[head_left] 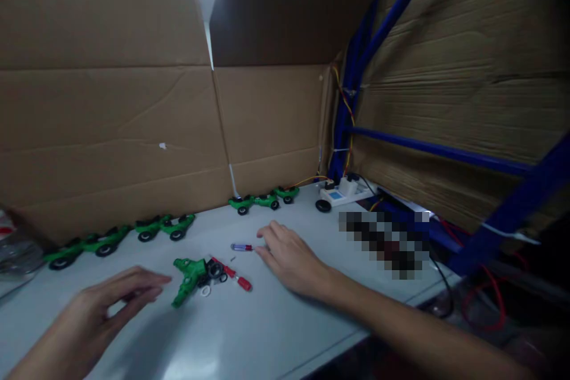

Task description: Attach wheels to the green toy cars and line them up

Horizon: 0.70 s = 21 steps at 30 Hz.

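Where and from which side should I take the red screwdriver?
Best grip the red screwdriver by its thick end, probably with the right hand, coming from above and the right: that end points right and toward the wearer, away from the small dark parts crowding the other end.

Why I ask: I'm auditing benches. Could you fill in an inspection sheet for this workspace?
Surface: pale, glossy table.
Job's things: green piece beside small loose parts, red-handled screwdriver, purple-and-red screwdriver.
Clutter: green wheeled toys along the back; a pixelated patch at right, contents unreadable.
Hands: left hand holds nothing visible, fingertips near the green piece; right hand at the purple-and-red screwdriver's shaft, grip unclear.
Cables: orange wire near the power strip; red cable beyond the table's right edge.
Surroundings: cardboard panels, blue frame at right.
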### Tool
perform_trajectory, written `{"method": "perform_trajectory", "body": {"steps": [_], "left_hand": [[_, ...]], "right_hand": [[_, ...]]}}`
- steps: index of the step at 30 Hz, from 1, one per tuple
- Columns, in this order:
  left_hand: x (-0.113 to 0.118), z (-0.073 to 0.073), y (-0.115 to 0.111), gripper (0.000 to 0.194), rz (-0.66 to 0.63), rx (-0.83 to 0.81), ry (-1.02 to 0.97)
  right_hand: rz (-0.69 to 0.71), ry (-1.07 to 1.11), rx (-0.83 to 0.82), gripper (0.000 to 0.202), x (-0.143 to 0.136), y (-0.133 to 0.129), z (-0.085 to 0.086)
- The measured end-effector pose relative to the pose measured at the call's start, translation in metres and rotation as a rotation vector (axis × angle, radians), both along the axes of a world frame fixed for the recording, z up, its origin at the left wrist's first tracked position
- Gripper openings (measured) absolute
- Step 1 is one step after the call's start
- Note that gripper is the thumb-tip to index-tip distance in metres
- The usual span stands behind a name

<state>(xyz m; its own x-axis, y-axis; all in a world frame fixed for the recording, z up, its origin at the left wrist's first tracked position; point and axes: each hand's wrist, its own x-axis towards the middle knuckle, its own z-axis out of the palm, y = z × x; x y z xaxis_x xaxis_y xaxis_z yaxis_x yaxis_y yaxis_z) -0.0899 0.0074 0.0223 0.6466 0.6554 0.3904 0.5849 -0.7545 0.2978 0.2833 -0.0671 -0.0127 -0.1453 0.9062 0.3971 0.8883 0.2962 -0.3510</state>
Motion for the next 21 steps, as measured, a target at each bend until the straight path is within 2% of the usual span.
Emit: {"method": "perform_trajectory", "body": {"steps": [1, 3, 6, 10, 15, 18, 21], "left_hand": [[0.014, 0.004, 0.013, 0.033, -0.047, -0.032, 0.045], [0.040, 0.008, 0.034, 0.037, -0.094, 0.016, 0.071], [0.063, 0.001, 0.052, 0.040, -0.069, 0.099, 0.045], [0.063, -0.012, 0.060, 0.039, 0.050, 0.163, -0.047], [0.054, -0.017, 0.060, 0.035, 0.105, 0.167, -0.091], [0.055, -0.020, 0.058, 0.034, 0.067, 0.167, -0.103], [0.059, -0.023, 0.055, 0.035, -0.011, 0.191, -0.113]], "right_hand": [[-0.020, -0.022, 0.035, 0.021, -0.004, 0.007, 0.002], [-0.051, -0.076, 0.084, 0.019, -0.012, 0.023, 0.007], [-0.079, -0.139, 0.144, 0.023, -0.025, 0.045, 0.014], [-0.095, -0.158, 0.213, 0.023, -0.035, 0.068, 0.014], [-0.041, -0.053, 0.323, 0.027, -0.032, 0.084, 0.005], [0.067, 0.009, 0.355, 0.028, -0.033, 0.080, 0.003], [0.245, -0.029, 0.354, 0.027, -0.039, 0.073, 0.003]]}}
